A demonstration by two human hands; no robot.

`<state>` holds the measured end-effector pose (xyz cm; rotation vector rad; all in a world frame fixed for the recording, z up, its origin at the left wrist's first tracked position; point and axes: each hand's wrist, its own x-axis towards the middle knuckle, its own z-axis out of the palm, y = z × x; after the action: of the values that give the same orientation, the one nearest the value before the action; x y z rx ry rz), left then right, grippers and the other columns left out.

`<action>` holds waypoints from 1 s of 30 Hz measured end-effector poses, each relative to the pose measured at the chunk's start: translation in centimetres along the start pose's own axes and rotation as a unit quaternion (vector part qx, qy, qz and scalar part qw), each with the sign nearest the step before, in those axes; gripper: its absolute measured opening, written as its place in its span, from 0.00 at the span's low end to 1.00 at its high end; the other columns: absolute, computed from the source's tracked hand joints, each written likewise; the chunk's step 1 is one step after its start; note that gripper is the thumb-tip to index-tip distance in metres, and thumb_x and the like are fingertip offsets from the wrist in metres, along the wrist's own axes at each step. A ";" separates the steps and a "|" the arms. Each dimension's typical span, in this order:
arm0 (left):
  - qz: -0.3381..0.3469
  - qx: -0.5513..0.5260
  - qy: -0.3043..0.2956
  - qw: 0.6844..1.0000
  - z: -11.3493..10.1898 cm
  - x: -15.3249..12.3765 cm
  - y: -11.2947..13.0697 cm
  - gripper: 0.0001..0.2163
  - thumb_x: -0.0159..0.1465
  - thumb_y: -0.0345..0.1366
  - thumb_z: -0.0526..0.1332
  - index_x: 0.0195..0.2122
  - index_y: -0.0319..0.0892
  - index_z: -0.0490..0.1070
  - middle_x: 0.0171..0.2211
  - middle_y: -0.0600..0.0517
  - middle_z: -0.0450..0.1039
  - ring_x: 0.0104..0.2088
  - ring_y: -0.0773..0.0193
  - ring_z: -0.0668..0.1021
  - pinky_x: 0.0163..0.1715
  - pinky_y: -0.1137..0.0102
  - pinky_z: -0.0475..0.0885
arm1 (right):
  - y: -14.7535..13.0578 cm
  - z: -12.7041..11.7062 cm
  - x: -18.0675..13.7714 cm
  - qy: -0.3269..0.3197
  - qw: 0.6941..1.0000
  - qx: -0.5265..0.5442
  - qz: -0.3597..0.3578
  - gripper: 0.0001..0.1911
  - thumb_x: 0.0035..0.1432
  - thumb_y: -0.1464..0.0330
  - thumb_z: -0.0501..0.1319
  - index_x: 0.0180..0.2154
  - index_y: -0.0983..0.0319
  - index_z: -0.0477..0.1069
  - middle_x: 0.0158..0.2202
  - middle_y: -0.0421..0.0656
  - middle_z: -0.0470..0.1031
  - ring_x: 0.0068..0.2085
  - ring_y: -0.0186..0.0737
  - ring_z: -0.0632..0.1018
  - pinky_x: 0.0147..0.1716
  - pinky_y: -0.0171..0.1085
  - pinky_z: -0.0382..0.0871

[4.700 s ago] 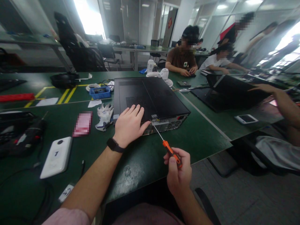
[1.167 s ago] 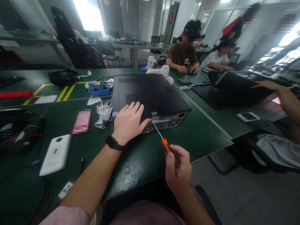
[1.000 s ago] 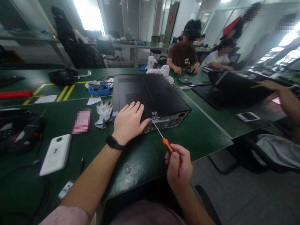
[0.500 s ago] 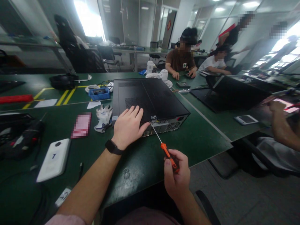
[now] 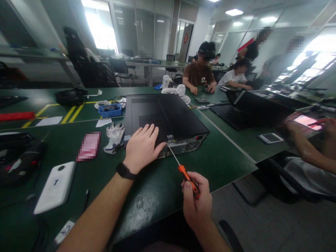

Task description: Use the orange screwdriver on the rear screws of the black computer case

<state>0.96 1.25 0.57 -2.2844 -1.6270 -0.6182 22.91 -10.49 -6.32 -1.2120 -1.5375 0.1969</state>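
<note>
A black computer case (image 5: 168,115) lies flat on the green table (image 5: 223,157), its rear panel turned toward me. My left hand (image 5: 141,147) rests palm down on the case's near corner, fingers spread, a dark watch on the wrist. My right hand (image 5: 195,203) is closed around an orange-handled screwdriver (image 5: 187,176). Its thin shaft slants up and left, and the tip meets the top edge of the rear panel just right of my left thumb.
White gloves (image 5: 113,135), a pink card (image 5: 89,145) and a white device marked 1 (image 5: 55,186) lie left of the case; a blue bin (image 5: 110,110) sits behind. Another person's arm (image 5: 307,150) and a phone (image 5: 270,137) are at right. Several people sit across the table.
The view has tilted up slightly, so everything sits lower in frame. The other person's arm at right has drawn back. My hands and the screwdriver keep their places on the case.
</note>
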 end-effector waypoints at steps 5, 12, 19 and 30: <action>0.004 0.012 -0.001 1.000 0.0 0.0 0.0 0.31 0.79 0.50 0.58 0.71 0.29 0.72 0.72 0.31 0.74 0.72 0.35 0.75 0.73 0.45 0.70 | 0.2 0.1 -0.2 -0.009 1.000 0.016 0.010 0.11 0.75 0.67 0.59 0.56 0.58 0.72 0.31 0.37 0.81 0.23 0.34 0.80 0.24 0.31 0.76; 0.007 0.013 0.001 1.000 0.1 0.0 0.0 0.31 0.79 0.50 0.58 0.71 0.28 0.72 0.71 0.30 0.74 0.72 0.35 0.76 0.72 0.44 0.71 | 0.3 -0.1 -0.2 -0.018 1.000 0.007 0.010 0.12 0.76 0.67 0.59 0.57 0.58 0.72 0.33 0.39 0.83 0.26 0.36 0.83 0.27 0.33 0.79; 0.006 0.007 0.005 1.000 -0.1 -0.1 0.1 0.29 0.78 0.50 0.58 0.70 0.32 0.73 0.71 0.31 0.75 0.72 0.36 0.77 0.72 0.45 0.71 | 0.4 -0.3 -0.2 -0.016 1.000 -0.006 -0.010 0.14 0.74 0.67 0.60 0.58 0.57 0.73 0.41 0.45 0.84 0.31 0.39 0.84 0.28 0.36 0.80; 0.001 0.005 -0.001 1.000 -0.1 0.0 0.0 0.30 0.78 0.49 0.59 0.70 0.29 0.73 0.72 0.31 0.74 0.72 0.35 0.76 0.72 0.46 0.70 | 0.4 -0.1 0.2 0.004 1.000 0.005 0.008 0.10 0.77 0.68 0.58 0.55 0.58 0.75 0.33 0.40 0.84 0.27 0.36 0.85 0.29 0.34 0.81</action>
<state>0.96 1.18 0.63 -2.2802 -1.6258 -0.6052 23.20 -10.18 -6.43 -1.2168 -1.5178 0.2090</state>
